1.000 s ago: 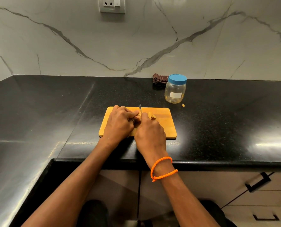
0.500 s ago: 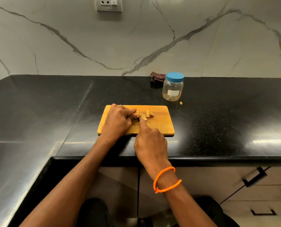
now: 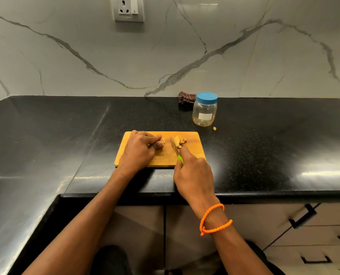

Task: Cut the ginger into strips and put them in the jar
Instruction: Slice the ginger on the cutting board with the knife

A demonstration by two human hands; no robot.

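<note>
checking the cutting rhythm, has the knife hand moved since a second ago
Yes. The right hand has drawn back toward the near edge of the cutting board and to the right, taking the knife away from the left hand.

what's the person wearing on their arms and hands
Both forearms are bare, with no sleeves in view and no gloves. The right hand has an orange beaded band looped twice round its wrist. The left hand and its wrist show no band, watch or ring.
</note>
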